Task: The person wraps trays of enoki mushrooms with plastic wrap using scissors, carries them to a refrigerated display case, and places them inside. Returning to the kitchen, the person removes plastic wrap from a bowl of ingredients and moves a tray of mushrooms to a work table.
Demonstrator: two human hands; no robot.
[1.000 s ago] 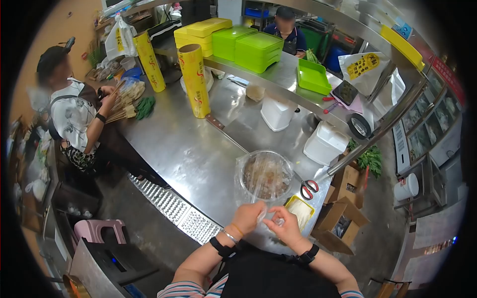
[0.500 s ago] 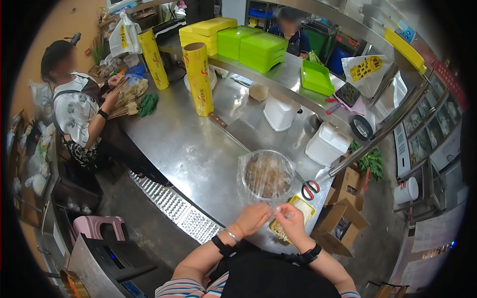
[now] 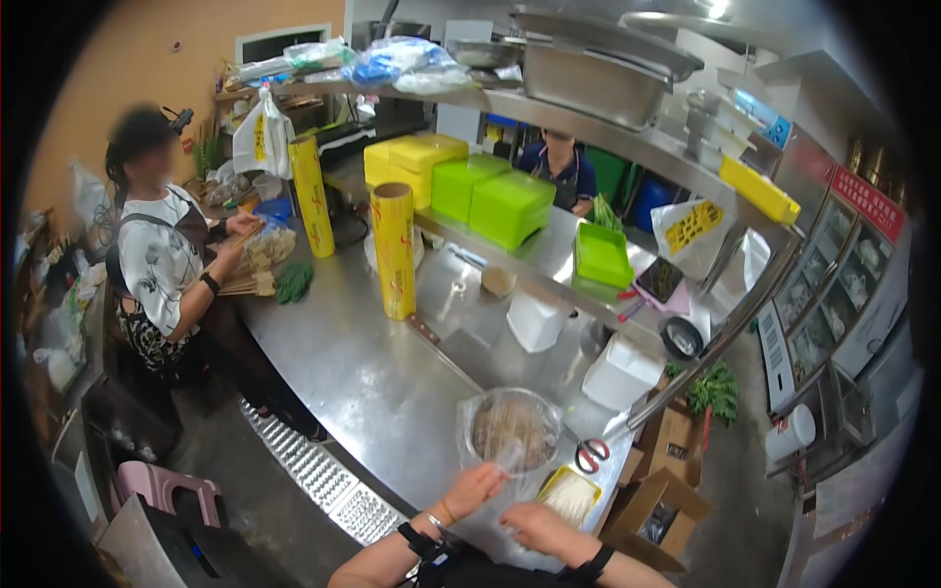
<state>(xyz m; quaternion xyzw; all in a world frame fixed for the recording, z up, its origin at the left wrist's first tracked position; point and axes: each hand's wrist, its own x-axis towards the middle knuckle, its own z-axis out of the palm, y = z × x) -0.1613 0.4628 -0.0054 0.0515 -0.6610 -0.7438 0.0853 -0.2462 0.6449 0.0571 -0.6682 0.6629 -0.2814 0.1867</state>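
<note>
My left hand [image 3: 472,492] is closed in a pinch on a clear plastic bag [image 3: 495,534], part of which sticks up above the fingers. To its right, my right hand [image 3: 541,525] has bent fingers by the bag; its fingertips are blurred, so I cannot tell whether they grip it. Just beyond my hands stands a round bowl [image 3: 524,421] of brownish food, with clear plastic over it. A yellow-rimmed tray [image 3: 594,510] of thin white strands, perhaps enoki mushrooms, lies right of my right hand. Red-and-black handled scissors [image 3: 591,455] rest beyond the tray.
Two yellow rolls of wrap [image 3: 394,255] stand on the steel table [image 3: 343,343]. A knife [image 3: 423,329] and white containers [image 3: 623,372] lie farther back. Cardboard boxes [image 3: 659,514] flank the right edge. A co-worker [image 3: 162,255] handles sticks at left; another person [image 3: 564,171] is behind the shelf.
The view has tilted upward, so the table sits lower in it. My right hand has moved toward my body, away from the tray, and my hands are slightly farther apart, with more plastic showing.
</note>
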